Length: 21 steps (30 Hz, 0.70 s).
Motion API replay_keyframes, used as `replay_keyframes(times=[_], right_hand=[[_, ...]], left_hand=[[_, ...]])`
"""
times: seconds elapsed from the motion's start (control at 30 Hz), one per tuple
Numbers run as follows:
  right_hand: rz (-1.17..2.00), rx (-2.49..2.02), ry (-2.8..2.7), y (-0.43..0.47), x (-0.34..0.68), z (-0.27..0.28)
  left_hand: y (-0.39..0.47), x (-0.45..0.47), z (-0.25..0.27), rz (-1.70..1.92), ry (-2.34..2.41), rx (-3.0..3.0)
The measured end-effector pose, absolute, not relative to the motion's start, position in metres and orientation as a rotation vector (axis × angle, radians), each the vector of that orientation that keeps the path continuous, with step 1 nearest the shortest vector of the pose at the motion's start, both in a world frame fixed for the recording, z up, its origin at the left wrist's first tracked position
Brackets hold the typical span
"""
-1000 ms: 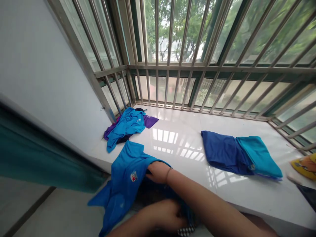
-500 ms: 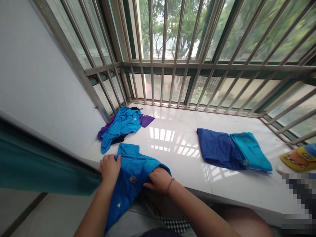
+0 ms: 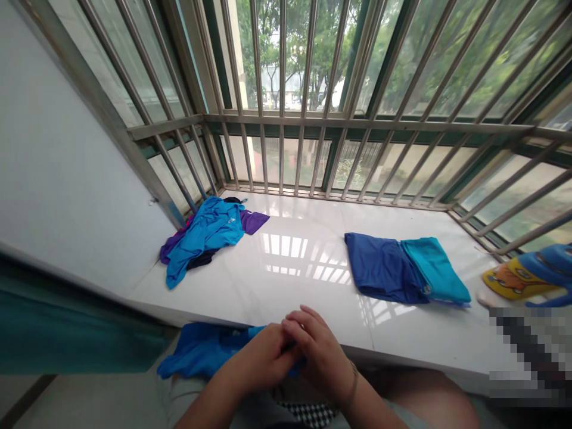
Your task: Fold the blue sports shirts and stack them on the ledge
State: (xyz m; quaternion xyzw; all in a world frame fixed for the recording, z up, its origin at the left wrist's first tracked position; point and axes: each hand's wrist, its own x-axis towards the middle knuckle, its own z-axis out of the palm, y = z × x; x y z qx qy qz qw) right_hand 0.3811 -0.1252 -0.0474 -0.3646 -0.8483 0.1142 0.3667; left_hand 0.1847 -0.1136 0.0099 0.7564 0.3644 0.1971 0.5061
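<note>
Lying lengthwise just beside the white ledge point(image 3: 250, 292), the blue shirt point(image 3: 199, 348) is being overlapped at its right end by the nearer left hand point(image 3: 263, 357) and touching right hand point(image 3: 319, 351); whether it is being pinched cannot be told.

**Surroundings: Window Bay**

Facing you, metal bars point(image 3: 282, 59) stand across the window point(image 3: 435, 71); trees point(image 3: 324, 44) show beyond. Below lies a glossy white sill point(image 3: 250, 286). Note the teal curtain point(image 3: 67, 333) at your left, the yellow-and-blue object point(image 3: 513, 277) at your right.

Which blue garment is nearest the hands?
The bright blue garment beside the glossy white sill; the crumpled lighter blue garment and folded navy cloth lie on it.
</note>
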Motion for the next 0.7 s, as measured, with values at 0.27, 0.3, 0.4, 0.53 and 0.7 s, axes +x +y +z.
replay_keyframes(times=[0.27,0.3,0.4,0.53,0.7], right_hand=[[0.844,-1.442,-2.265,-0.173,0.418,-0.022],[0.864,-1.423,-2.245,-0.177,0.420,-0.014],[0.891,-1.370,-2.183,-0.181,0.431,0.017],[0.700,-1.375,-2.123,-0.177,0.458,0.052],[0.563,-1.466,-1.793,-0.170,0.513,0.068]], left_hand=[[-0.145,0.170,-0.061,0.283,1.112,1.907],[-0.145,0.167,-0.076,0.228,1.176,1.912],[-0.139,0.146,-0.110,0.108,1.350,1.885],[-0.123,0.099,-0.116,0.304,1.476,1.774],[-0.098,0.047,-0.080,0.601,1.611,1.677]])
